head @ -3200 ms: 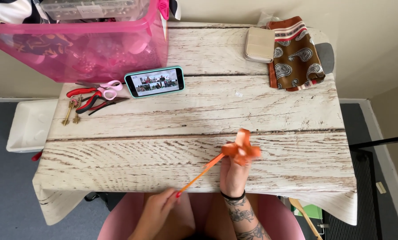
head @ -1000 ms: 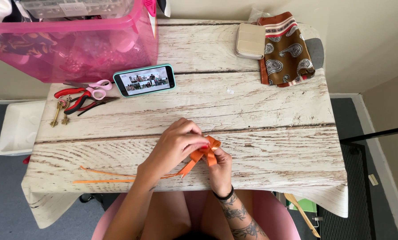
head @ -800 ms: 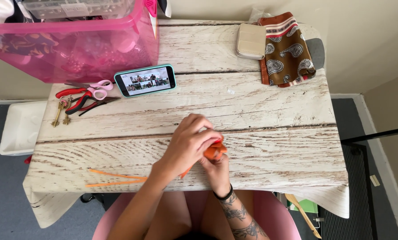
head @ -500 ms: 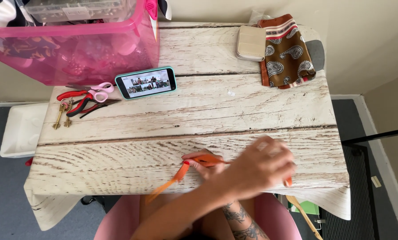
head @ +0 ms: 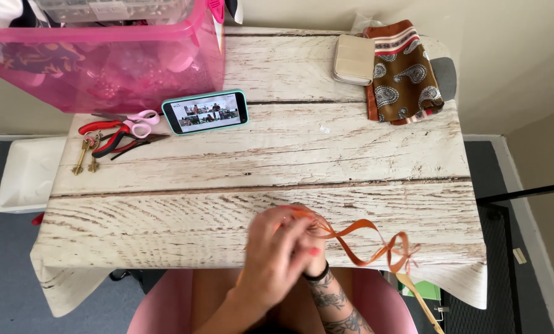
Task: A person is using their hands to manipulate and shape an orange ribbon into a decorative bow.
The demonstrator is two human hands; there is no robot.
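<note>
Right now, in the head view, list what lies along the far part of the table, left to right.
keys → scissors → phone → cream pouch → paisley cloth

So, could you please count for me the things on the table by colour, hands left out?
Pink: 2, storage bin, scissors
Orange: 1, ribbon
Red: 1, pliers
Teal: 1, phone
Brass: 1, keys
Cream: 1, pouch
Brown: 1, paisley cloth
Total: 8
</note>
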